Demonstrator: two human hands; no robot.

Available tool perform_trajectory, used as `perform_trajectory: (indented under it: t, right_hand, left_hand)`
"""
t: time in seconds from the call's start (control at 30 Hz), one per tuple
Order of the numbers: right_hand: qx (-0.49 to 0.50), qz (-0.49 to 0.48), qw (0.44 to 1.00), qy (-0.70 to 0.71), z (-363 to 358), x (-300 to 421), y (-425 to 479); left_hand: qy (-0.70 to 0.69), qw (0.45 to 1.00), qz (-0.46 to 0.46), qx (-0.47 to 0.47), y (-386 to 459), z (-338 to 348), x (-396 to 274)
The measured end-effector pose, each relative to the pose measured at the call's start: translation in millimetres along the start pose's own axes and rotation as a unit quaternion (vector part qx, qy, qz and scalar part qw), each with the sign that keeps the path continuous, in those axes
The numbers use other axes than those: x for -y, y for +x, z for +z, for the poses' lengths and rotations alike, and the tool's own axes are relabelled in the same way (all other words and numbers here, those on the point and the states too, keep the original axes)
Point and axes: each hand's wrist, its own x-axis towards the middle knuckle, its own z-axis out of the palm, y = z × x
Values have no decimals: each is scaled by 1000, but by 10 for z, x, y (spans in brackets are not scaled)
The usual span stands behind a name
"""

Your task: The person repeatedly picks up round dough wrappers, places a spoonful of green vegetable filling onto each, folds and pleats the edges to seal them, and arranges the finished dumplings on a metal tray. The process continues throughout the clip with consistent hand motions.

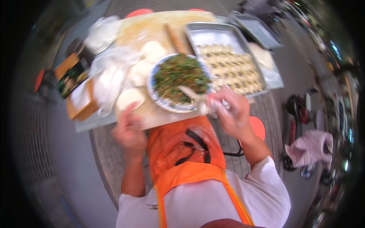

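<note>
My right hand grips a flat, pale-bladed filling spatula at the near right rim of a blue-and-white bowl. The blade points over the chopped green and brown filling in the bowl. A blurred beige part lies between blade and fingers; I cannot tell what it is. My left hand is at the board's near left edge, its fingers overlapping a round dough wrapper. Blur hides whether they pinch it. More dough wrappers lie left of the bowl.
A metal tray with rows of dumplings stands right of the bowl. Behind the bowl lies a rolling pin on the floury board. Plastic bags, a wooden box and a phone are at left.
</note>
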Motion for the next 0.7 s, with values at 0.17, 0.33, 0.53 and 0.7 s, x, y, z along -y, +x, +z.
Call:
perform_trajectory:
  t: [0.17, 0.33, 0.53, 0.7]
  right_hand:
    - [-180, 163, 959, -146, -679, -1094, 605]
    - [-211, 193, 941, -181, -1137, -2257, 958]
    - [-100, 201, 921, -318, -1000, -2544, 1034]
    - [-82, 199, 913, -346, -1015, -2574, 1017]
  left_hand:
    - [137, 979, 13, -153, 271, 57, 591]
    - [98, 978, 23, -185, 282, 55, 581]
    - [112, 975, 1, -190, 224, -37, 611]
    - [97, 976, 1, -194, 218, -28, 632]
